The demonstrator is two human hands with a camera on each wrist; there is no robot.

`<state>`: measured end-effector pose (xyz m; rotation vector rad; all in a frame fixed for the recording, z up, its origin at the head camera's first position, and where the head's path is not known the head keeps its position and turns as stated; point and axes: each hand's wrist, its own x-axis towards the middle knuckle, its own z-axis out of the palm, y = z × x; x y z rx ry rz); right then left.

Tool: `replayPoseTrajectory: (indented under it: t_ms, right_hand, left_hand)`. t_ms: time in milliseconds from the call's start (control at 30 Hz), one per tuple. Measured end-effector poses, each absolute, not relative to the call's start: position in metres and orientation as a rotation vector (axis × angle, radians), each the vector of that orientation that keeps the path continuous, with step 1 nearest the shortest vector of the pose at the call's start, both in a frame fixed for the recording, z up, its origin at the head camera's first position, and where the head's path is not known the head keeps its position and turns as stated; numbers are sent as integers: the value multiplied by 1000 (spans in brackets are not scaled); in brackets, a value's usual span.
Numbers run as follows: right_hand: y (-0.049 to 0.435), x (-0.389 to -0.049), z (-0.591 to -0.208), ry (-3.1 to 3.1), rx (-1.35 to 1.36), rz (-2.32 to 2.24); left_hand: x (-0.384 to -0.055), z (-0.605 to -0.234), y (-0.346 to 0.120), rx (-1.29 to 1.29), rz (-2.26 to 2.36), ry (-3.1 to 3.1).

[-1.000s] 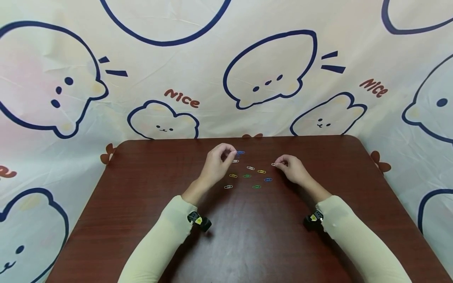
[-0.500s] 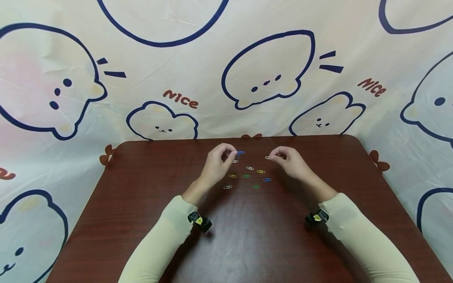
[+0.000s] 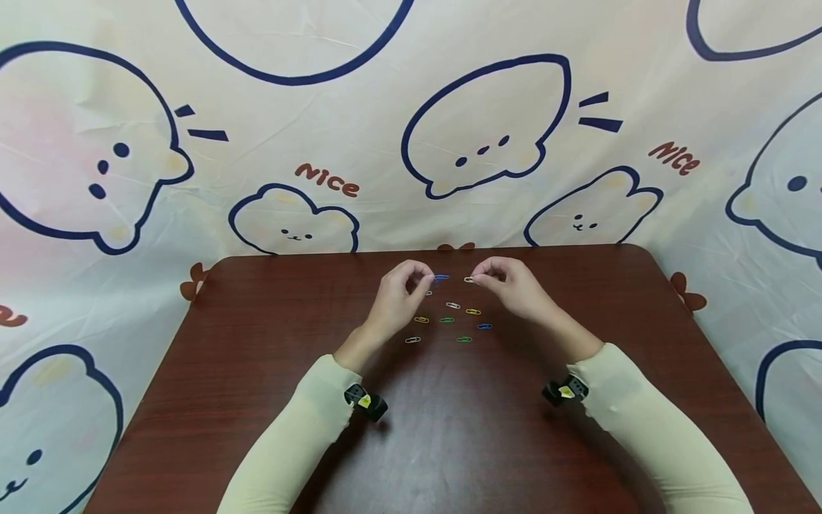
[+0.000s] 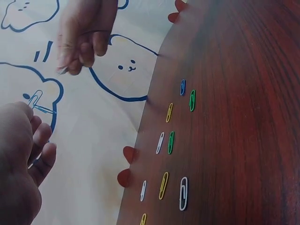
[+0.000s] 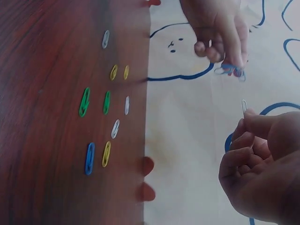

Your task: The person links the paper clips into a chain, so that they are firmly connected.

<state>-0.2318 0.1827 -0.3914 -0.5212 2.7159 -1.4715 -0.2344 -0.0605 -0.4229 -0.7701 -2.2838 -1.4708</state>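
Note:
My left hand (image 3: pixel 399 293) pinches blue paper clips (image 3: pixel 441 277) between thumb and fingertips. In the left wrist view these blue clips (image 4: pixel 36 98) stick out at angles to each other and look joined. A white paper clip (image 3: pixel 469 280) is pinched by my right hand (image 3: pixel 514 285), its free end pointing left toward the blue ones. From the right wrist view, the white clip (image 5: pixel 244 106) stands a short gap from the blue clips (image 5: pixel 227 70). Both hands are raised above the far part of the table. Fingertips hide part of each held clip.
Loose paper clips lie scattered on the dark wooden table (image 3: pixel 411 442) below the hands: white (image 3: pixel 452 305), yellow (image 3: pixel 473 312), green (image 3: pixel 464 340) and a blue clip (image 3: pixel 484 326). Behind the table's far edge hangs a printed cloth (image 3: pixel 379 143).
My right hand has moved left and away from me with the white clip, closing most of the distance to the blue clips. My left hand has shifted only slightly right.

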Motion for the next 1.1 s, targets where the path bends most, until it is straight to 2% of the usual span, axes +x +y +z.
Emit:
replayPoseTrajectory:
  t_ms: [567,1100]
  right_hand:
    - [151,-233,-379,2669,-569,-1547]
    - [155,-232,-382,2736,-507,-1460]
  left_hand:
    - [-233,-422,-55,-797,-1484,-2307]
    - [-233,-425,-57,-803,-1478,-2259]
